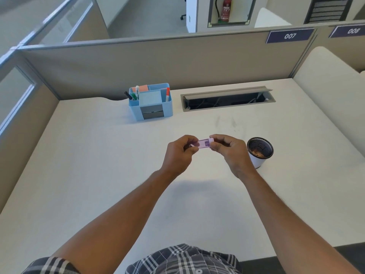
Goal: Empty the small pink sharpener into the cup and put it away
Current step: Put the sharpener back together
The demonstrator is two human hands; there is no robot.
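Observation:
A small translucent pink sharpener point(203, 144) is held level above the middle of the white desk, pinched at both ends. My left hand point(178, 155) grips its left end, and my right hand point(230, 153) grips its right end at the pale cap. Just to the right of my right hand stands the cup point(260, 150), white outside with a dark mesh-like inside and brownish shavings at the bottom. The sharpener is left of the cup's rim, not over it.
A blue desk organiser point(151, 102) with markers, sticky notes and a small grey drawer stands at the back centre. An open cable tray slot point(227, 98) lies to its right. Grey partition walls point(138, 64) bound the desk behind and to the left.

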